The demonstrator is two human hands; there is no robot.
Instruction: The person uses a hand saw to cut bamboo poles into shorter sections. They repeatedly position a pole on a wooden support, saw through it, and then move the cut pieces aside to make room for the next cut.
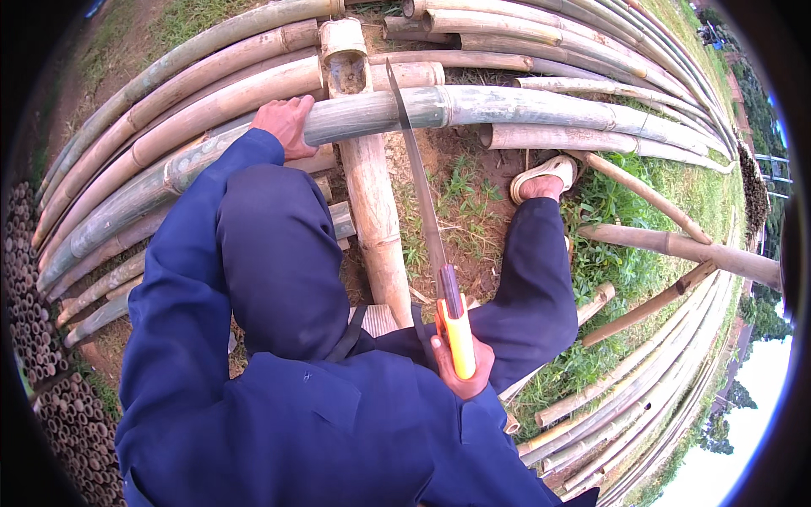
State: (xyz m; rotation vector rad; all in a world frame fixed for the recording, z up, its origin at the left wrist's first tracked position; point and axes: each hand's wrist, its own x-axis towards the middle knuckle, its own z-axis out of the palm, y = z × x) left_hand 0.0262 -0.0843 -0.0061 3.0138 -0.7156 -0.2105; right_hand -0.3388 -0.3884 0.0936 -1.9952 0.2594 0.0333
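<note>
A thick green-grey bamboo pole (372, 115) lies crosswise in front of me, over an upright-looking bamboo post (372, 203). My left hand (287, 125) is closed over the pole, left of the post, with the fingers wrapped round its far side. In my right hand (470, 368) is a hand saw (420, 182) with an orange and yellow handle, held close to my body. Its long blade points away from me, and the tip part reaches across the pole just right of the post. Whether the teeth touch the bamboo I cannot tell.
Several bamboo poles (228, 80) lie left of the post, and more (574, 42) at the far right. A bamboo frame (676, 245) stands on the right, above another row of poles (625, 414). Stacked cut bamboo ends (80, 439) fill the left edge. My right foot wears a pale clog (545, 176).
</note>
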